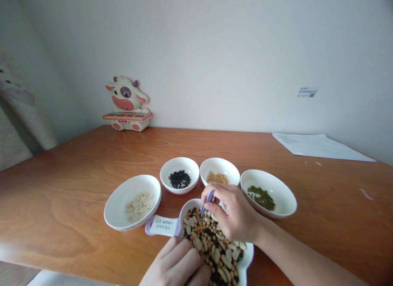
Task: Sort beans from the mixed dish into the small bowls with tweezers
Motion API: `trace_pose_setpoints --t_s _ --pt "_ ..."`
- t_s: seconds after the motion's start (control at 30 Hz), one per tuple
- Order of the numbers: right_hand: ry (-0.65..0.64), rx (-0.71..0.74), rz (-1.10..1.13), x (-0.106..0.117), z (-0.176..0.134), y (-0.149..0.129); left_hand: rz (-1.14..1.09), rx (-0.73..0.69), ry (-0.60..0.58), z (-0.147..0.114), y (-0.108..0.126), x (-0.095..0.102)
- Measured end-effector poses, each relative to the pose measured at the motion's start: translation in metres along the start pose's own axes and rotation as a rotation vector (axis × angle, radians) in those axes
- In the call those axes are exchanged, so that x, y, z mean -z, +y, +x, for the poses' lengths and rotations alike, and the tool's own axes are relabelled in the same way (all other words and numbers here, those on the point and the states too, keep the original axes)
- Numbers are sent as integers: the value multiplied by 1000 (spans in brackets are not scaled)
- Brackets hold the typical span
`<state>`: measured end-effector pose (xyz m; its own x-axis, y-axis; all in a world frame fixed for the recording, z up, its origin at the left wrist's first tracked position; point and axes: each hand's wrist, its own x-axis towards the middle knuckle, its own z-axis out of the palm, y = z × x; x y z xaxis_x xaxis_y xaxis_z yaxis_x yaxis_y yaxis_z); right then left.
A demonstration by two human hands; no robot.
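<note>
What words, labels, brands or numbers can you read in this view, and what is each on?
None reads clearly.
White label on the purple handle: upside-down print, too small.
Red badge on the toy cow: too small.
Notice on the wall: too blurred.
Papers: nothing legible.

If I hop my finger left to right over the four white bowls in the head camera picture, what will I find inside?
Pale nuts → black beans → yellow beans → green beans.
</note>
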<state>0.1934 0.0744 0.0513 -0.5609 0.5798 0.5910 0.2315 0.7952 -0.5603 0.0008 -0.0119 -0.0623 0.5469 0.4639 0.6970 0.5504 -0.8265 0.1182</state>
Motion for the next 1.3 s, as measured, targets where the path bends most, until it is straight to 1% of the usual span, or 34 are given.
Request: trace_pose_setpoints --t_s 0.33,0.97,1.1,1.2,1.3 --pt "-20 -29 -21 2 2 -3 12 -21 15 1 -1 -1" --pt "24 3 -2 -1 1 0 22 -19 4 0 -1 0" --pt "75 15 41 -1 -2 3 25 -18 10 3 0 0" --pt "131 -36 123 -2 -3 6 26 -23 12 9 1 4" --pt "272 -116 222 -4 4 9 30 -28 22 22 2 14"
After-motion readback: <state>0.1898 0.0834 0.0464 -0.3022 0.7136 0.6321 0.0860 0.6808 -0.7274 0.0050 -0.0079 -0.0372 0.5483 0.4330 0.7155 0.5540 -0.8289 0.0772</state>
